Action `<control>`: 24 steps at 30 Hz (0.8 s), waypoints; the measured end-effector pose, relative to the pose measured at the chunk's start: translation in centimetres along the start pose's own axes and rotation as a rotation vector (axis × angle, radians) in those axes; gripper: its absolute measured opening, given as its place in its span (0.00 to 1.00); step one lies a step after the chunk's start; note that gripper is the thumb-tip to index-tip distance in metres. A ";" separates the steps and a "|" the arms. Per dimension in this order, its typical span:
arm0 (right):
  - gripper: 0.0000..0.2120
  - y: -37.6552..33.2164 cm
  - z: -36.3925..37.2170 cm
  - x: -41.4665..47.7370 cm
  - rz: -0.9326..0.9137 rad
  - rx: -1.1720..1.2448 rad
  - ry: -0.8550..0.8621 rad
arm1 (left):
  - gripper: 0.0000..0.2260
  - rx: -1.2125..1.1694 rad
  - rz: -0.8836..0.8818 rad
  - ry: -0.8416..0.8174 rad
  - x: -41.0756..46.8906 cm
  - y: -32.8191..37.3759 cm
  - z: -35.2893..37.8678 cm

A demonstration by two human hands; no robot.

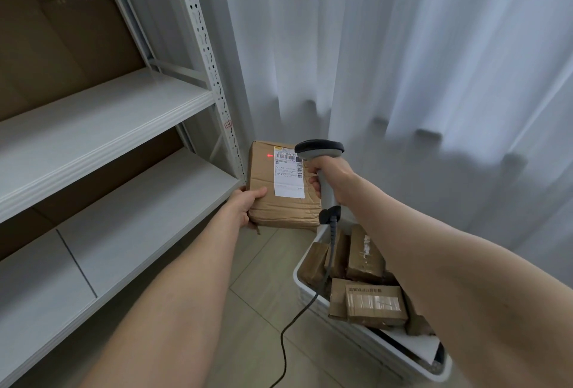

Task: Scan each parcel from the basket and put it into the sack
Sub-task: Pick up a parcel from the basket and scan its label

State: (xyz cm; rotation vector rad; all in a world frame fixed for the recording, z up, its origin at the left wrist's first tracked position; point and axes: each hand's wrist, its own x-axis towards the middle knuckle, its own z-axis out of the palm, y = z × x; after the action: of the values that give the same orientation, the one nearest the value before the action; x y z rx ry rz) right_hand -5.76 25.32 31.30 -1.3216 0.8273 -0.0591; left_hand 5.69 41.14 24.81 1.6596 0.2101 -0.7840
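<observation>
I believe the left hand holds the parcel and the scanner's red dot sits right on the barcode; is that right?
Not quite: in the head view the left hand does hold the parcel, but the red dot from the scanner sits on bare brown wrapping just left of the label, not on the barcode.

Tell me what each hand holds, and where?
The left hand grips the brown parcel by its near left corner; the right hand grips the barcode scanner by its handle.
</observation>
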 end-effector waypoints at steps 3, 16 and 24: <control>0.02 -0.2 0.3 -0.3 0.007 0.005 0.006 | 0.22 0.004 0.011 0.012 -0.1 0.0 -0.4; 0.01 -0.8 2.0 -1.6 -0.012 -0.012 -0.040 | 0.18 -0.020 0.016 0.020 -0.8 0.1 -2.3; 0.10 1.5 5.0 -0.7 0.034 0.123 0.036 | 0.22 -0.035 0.002 0.075 -0.8 0.1 -5.6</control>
State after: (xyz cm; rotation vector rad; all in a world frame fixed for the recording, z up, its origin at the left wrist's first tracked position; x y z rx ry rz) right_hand -4.05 30.25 30.42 -1.1929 0.8632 -0.1053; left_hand 7.26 46.48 25.60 1.6570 0.2730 -0.7136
